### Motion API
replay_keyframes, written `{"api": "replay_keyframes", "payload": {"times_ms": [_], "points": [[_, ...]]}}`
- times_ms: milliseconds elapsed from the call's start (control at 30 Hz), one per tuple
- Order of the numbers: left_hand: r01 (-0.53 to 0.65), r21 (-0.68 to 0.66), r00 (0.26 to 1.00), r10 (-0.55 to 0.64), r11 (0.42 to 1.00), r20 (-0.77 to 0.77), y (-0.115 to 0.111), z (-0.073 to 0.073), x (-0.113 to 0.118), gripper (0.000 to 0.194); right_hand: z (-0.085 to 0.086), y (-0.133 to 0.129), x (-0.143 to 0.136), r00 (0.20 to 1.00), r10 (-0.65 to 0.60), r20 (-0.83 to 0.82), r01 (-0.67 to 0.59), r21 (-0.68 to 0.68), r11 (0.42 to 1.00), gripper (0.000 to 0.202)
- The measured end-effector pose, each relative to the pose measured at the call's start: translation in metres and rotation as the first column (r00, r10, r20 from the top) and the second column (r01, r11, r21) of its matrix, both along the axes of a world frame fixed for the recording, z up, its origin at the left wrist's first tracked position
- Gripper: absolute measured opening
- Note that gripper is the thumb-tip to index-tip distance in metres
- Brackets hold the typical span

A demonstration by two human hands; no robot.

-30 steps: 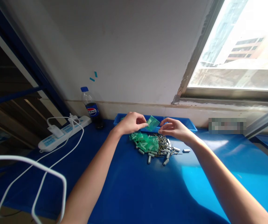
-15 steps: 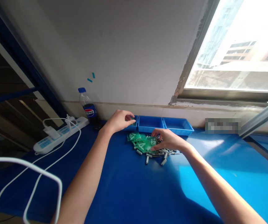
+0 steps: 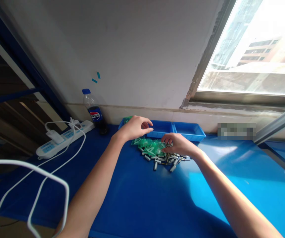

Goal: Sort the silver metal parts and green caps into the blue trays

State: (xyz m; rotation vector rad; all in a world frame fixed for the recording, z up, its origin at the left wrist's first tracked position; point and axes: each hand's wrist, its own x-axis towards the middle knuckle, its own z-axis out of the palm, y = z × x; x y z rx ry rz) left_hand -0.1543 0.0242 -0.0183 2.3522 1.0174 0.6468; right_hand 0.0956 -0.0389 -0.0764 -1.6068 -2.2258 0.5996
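Observation:
My left hand (image 3: 137, 128) hovers over the left and middle blue trays, thumb and fingertips apart with nothing visible between them. In the left tray (image 3: 120, 124) lies a green packet (image 3: 127, 119), partly hidden behind that hand. My right hand (image 3: 179, 144) reaches into the pile from the right, its thumb and fingers spread at the edge of the green packets (image 3: 150, 147). Under and in front of it are loose thin screws (image 3: 167, 159) and short grey cylindrical pieces (image 3: 155, 166). Whether its fingertips touch a packet, I cannot tell.
Along the wall stand the middle tray (image 3: 161, 127) and right tray (image 3: 189, 130). A cola bottle (image 3: 95, 114) and a white power strip (image 3: 65, 140) with looping cables (image 3: 66, 188) are on the left. The blue tabletop (image 3: 137, 198) reaches a window (image 3: 251, 72) side.
My left hand has moved right, from the left tray toward the middle one, and the green packet in the left tray now shows. My right hand stays at the pile; the view shifts slightly.

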Motion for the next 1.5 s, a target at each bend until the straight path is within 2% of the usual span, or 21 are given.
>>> {"api": "replay_keyframes", "payload": {"times_ms": [200, 300, 400, 467, 600, 733, 867, 967, 1067, 1167, 1267, 1333, 1400, 1500], "points": [[0.068, -0.088, 0.994, -0.075, 0.994, -0.083, -0.002, -0.002, 0.001, 0.035, -0.004, -0.005, -0.008, 0.988, -0.004, 0.153, -0.006, 0.065, 0.998, 0.053], [0.081, -0.090, 0.992, -0.090, 0.993, -0.090, -0.004, -0.001, 0.003, 0.038, -0.005, -0.004, -0.009, 0.988, -0.043, 0.146, 0.030, 0.090, 0.995, 0.048], [0.095, -0.090, 0.991, -0.103, 0.991, -0.088, -0.004, -0.001, 0.005, 0.039, 0.000, -0.002, -0.007, 0.996, -0.089, 0.027, 0.087, 0.072, 0.994, 0.033], [0.105, -0.099, 0.990, -0.113, 0.989, -0.080, -0.003, -0.002, 0.005, 0.040, 0.004, -0.001, -0.005, 0.986, -0.131, -0.106, 0.133, 0.010, 0.991, 0.028], [0.138, -0.112, 0.989, -0.143, 0.984, -0.040, -0.001, -0.008, 0.008, 0.041, 0.013, -0.003, -0.004, 0.899, -0.204, -0.387, 0.190, -0.076, 0.979, 0.041], [0.196, -0.096, 0.980, -0.193, 0.976, 0.038, -0.002, -0.009, 0.013, 0.034, 0.019, -0.005, -0.008, 0.773, -0.172, -0.611, 0.115, -0.132, 0.985, 0.048], [0.185, -0.050, 0.981, -0.182, 0.981, 0.068, -0.004, -0.002, 0.011, 0.025, 0.021, -0.005, -0.012, 0.718, -0.159, -0.678, 0.083, -0.143, 0.986, 0.046], [0.089, 0.032, 0.995, -0.090, 0.996, 0.052, 0.000, 0.004, 0.000, 0.020, 0.017, -0.005, -0.010, 0.792, -0.138, -0.594, 0.115, -0.077, 0.990, 0.040], [-0.053, 0.137, 0.998, 0.048, 0.989, 0.040, 0.008, 0.007, -0.014, 0.016, 0.011, -0.003, -0.007, 0.928, -0.072, -0.365, 0.108, 0.077, 0.991, 0.026], [-0.233, 0.254, 0.972, 0.234, 0.939, 0.026, 0.015, 0.004, -0.024, 0.012, 0.003, -0.002, -0.005, 0.992, -0.013, -0.123, 0.034, 0.173, 0.984, 0.023], [-0.377, 0.307, 0.914, 0.405, 0.874, -0.030, 0.020, -0.004, -0.027, 0.013, -0.003, -0.001, -0.005, 0.997, 0.011, 0.075, -0.024, 0.171, 0.985, 0.033], [-0.383, 0.277, 0.902, 0.421, 0.881, -0.093, 0.023, -0.010, -0.027, 0.019, -0.006, 0.000, -0.006, 0.989, 0.006, 0.150, -0.030, 0.158, 0.987, 0.039], [-0.334, 0.228, 0.918, 0.370, 0.915, -0.143, 0.026, -0.016, -0.025, 0.023, -0.008, 0.000, -0.006, 0.984, 0.002, 0.179, -0.031, 0.161, 0.987, 0.041], [-0.242, 0.191, 0.954, 0.269, 0.951, -0.131, 0.026, -0.020, -0.020, 0.020, -0.008, 0.000, -0.006, 0.983, 0.020, 0.183, -0.053, 0.179, 0.982, 0.039]]}}
